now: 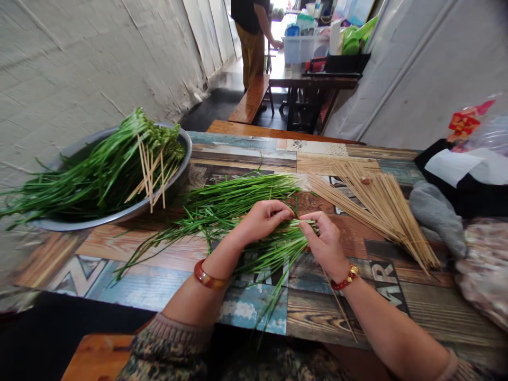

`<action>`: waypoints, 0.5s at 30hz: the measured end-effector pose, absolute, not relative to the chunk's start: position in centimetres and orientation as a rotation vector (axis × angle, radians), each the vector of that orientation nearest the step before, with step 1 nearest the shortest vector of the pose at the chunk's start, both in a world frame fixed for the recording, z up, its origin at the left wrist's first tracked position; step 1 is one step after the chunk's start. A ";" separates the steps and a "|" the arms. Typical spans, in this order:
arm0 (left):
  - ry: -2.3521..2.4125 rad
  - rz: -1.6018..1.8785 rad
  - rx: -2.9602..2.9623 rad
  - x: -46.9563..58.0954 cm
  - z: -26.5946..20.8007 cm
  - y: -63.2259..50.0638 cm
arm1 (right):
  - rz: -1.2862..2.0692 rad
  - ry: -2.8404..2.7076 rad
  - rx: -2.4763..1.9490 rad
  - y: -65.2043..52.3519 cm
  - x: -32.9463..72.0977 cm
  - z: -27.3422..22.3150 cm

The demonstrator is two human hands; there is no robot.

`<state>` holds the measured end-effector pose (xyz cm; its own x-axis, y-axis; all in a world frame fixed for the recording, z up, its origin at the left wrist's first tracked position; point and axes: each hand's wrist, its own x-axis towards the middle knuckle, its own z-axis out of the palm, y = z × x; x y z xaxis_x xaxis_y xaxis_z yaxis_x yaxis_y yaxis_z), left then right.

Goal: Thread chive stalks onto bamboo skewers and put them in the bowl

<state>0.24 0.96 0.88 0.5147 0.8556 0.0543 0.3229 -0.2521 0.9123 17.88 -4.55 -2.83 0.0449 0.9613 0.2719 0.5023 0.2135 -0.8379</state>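
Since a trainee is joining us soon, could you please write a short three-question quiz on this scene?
1. Short answer: Which wrist wears the beaded bracelet?
2. True or false: The fanned-out skewers lie inside the metal basin.
3. Fill in the blank: The right hand pinches thin green ____ near their pale ends.

Key:
1. The right.
2. False; they lie on the table, on the far side of the right hand from the basin.
3. Stalks.
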 end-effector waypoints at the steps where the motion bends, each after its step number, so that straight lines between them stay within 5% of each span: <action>1: 0.999 0.701 1.803 -0.1 1.0 1.1 | 0.674 -1.574 -1.411 -4.5 17.9 -2.9; 15: 1.378 0.744 2.128 -2.2 0.1 2.6 | 0.600 -1.669 -1.394 -5.1 17.7 -2.4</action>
<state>-2.15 2.58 0.09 0.3401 0.9238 0.1758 0.6540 -0.3667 0.6617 17.70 -5.14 -2.39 -0.0091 0.9524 0.3047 0.5406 0.2610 -0.7997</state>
